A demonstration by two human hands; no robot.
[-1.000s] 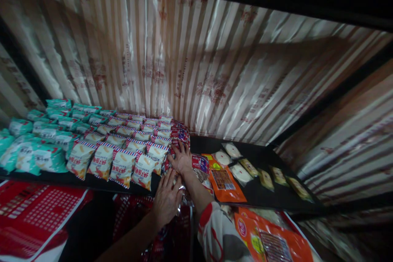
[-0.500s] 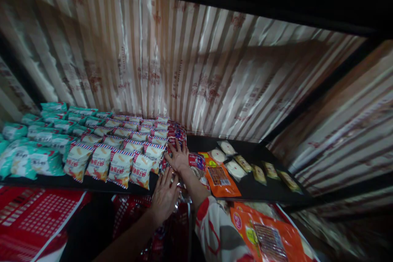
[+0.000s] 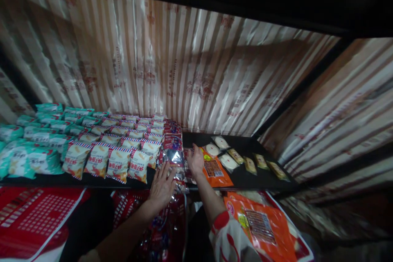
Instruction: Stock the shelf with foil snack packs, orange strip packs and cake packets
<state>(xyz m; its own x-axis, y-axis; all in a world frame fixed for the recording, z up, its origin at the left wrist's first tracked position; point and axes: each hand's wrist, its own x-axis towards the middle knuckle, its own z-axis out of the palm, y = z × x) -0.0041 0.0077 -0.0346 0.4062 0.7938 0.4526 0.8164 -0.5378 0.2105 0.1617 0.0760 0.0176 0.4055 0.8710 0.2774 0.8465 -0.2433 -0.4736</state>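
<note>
My left hand lies palm down with its fingers spread on the front end of a row of shiny dark red snack packets. Right of that row, my right hand has its fingers around another dark red packet, which it partly covers. An orange snack bag lies flat beside this hand. To the left of the dark red row stand several rows of white and red snack bags with striped tops.
Teal bags fill the shelf's left end. White round items in clear wrap and small yellow packets lie on the black shelf at right. Below are a red printed bag and larger orange bags.
My right hand has moved right and off the dark red row onto the packet by the orange bag. The left hand stays on the row's front end. The view has shifted slightly.
</note>
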